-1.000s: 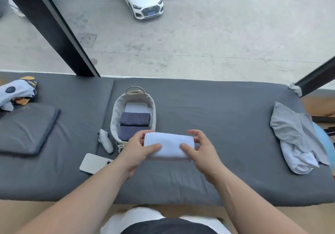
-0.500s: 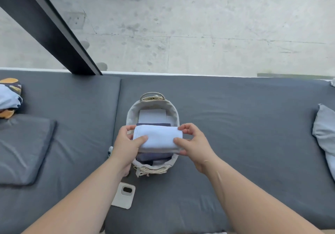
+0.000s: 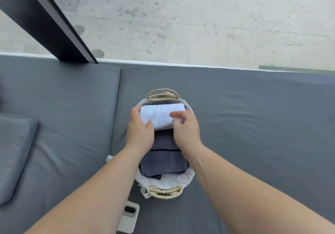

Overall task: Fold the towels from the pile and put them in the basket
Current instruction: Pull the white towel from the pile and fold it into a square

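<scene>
A folded white towel [image 3: 159,115] sits at the far end of the oval basket [image 3: 164,191], which has a white liner and woven rope handles. My left hand [image 3: 139,130] grips the towel's left end, thumb on top. My right hand [image 3: 184,129] grips its right end, fingers curled over the top. Two folded dark blue towels [image 3: 164,161] lie in the basket nearer to me, partly hidden by my wrists. The pile of unfolded towels is out of view.
The basket stands on a dark grey cushioned bench [image 3: 244,125]. A phone [image 3: 129,219] lies on the bench just in front of the basket. A grey cushion [image 3: 12,150] lies at the left. A black window post [image 3: 54,25] rises behind the bench.
Both hands carried the white towel from the bench in front of me over the basket and lowered it into the far end. The camera has moved closer to the basket.
</scene>
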